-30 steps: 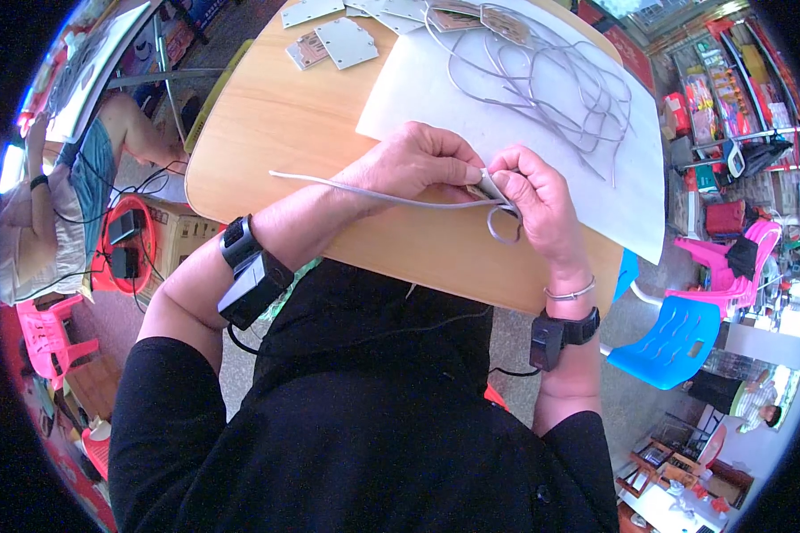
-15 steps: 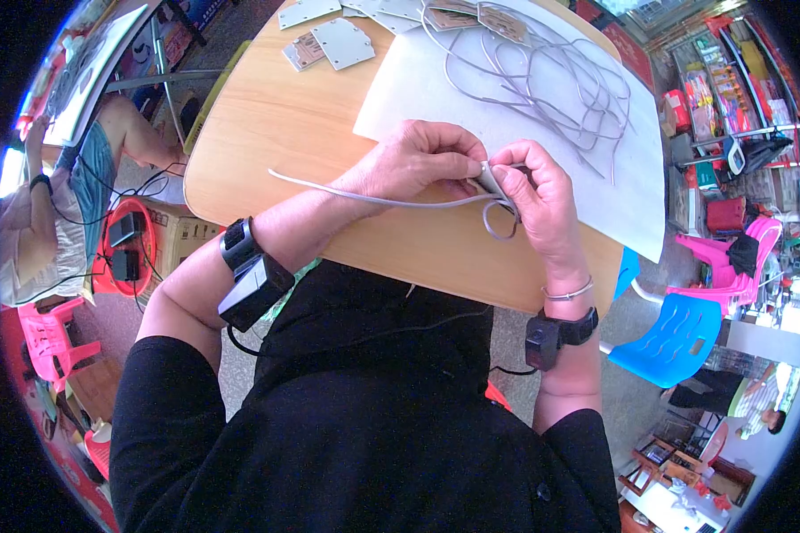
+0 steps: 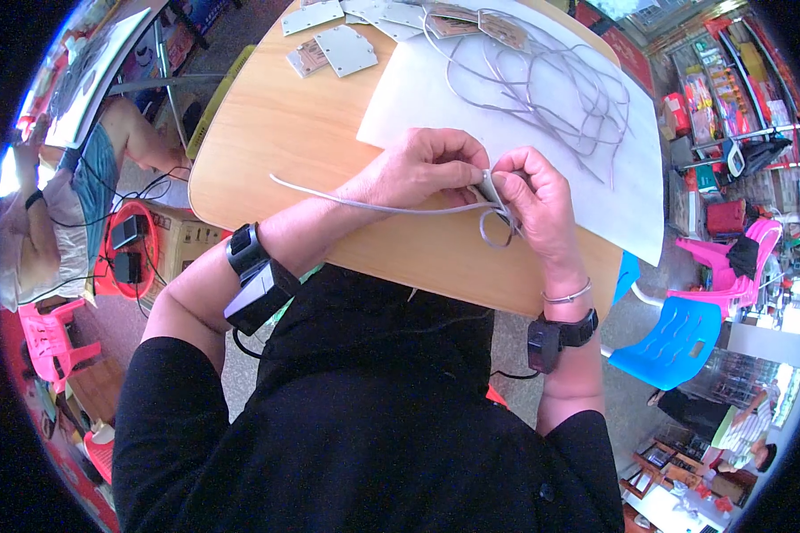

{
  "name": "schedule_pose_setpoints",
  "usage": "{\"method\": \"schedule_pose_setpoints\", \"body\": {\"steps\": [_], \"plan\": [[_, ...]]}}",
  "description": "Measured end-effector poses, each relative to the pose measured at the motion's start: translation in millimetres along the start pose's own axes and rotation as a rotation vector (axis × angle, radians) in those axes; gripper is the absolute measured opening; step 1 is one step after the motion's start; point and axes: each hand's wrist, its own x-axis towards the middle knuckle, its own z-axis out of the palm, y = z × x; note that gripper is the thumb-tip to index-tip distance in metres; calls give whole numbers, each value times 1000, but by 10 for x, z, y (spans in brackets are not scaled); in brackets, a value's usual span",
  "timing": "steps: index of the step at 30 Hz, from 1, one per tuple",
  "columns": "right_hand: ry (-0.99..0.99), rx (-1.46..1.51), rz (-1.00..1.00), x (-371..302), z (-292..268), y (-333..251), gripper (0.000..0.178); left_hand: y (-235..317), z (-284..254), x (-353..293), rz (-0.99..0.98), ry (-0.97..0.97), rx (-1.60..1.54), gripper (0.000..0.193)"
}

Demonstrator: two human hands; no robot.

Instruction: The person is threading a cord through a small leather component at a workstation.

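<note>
My left hand (image 3: 436, 169) and my right hand (image 3: 540, 197) meet over the near part of the table, thumbs and fingers closed on a small grey flat piece (image 3: 488, 188) seen nearly edge-on. A thin grey cord (image 3: 378, 208) runs from this piece leftward past my left wrist, its free end over the wood. Below the piece, beside my right thumb, the cord makes a small loop. My fingers cover much of the piece, so how the cord passes through it is hidden.
A white sheet (image 3: 400, 107) covers the right of the wooden table (image 3: 267, 147), with a loose tangle of grey cord (image 3: 529, 102) on it. Several grey plates with small holes (image 3: 347, 51) lie at the far edge. A blue chair (image 3: 668, 342) stands right; another person sits left.
Both hands stay pinched on the grey piece and have shifted very slightly. The cord loop below it hangs a little lower and wider. At the far right, a person in the background has moved.
</note>
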Motion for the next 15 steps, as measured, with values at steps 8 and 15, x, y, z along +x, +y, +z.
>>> {"method": "schedule_pose_setpoints", "body": {"steps": [8, 15], "plan": [[-78, 67, 1, 8, -1, 22, 14, 10, -27, 1, -16, -31, 45, 11], [-21, 45, -108, 57, 47, 27, 12, 9, -22, -6, -53, -16, 50, 12]]}}
